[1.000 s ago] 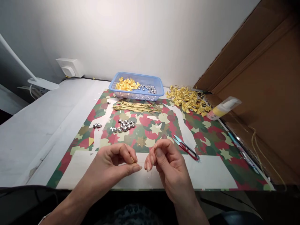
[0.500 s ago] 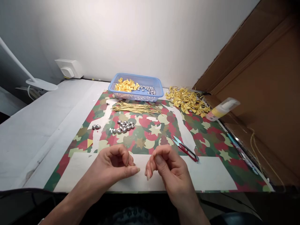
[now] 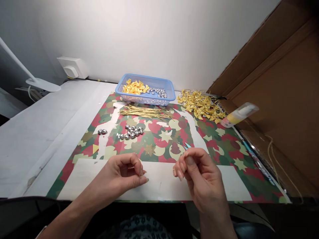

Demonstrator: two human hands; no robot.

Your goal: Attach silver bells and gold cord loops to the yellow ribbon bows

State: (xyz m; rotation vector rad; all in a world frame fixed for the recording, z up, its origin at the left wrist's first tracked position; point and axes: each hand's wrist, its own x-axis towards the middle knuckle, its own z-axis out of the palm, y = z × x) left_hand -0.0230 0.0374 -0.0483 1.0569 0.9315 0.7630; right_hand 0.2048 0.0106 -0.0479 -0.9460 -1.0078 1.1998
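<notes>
My left hand (image 3: 124, 176) hovers low over the near edge of the patterned mat (image 3: 224, 146), thumb and fingers pinched together on something too small to make out. My right hand (image 3: 199, 176) is a hand's width to its right, fingers curled in a pinch; a very thin thread may run between the two hands, but I cannot be sure. The right hand covers most of the red snips, of which only a tip (image 3: 187, 145) shows. Silver beads (image 3: 131, 131) and a bundle of gold wires (image 3: 144, 113) lie farther back.
A blue basket (image 3: 147, 97) with yellow bows and silver beads stands at the back. A heap of yellow bows (image 3: 201, 106) lies to its right, beside a glue bottle (image 3: 238, 115). Cardboard (image 3: 281, 86) walls the right side. A lamp base (image 3: 45, 84) sits far left.
My right hand has moved right, away from the left, and now covers the snips. The left hand stayed pinched in place. The small gold bit seen between the fingers no longer shows.
</notes>
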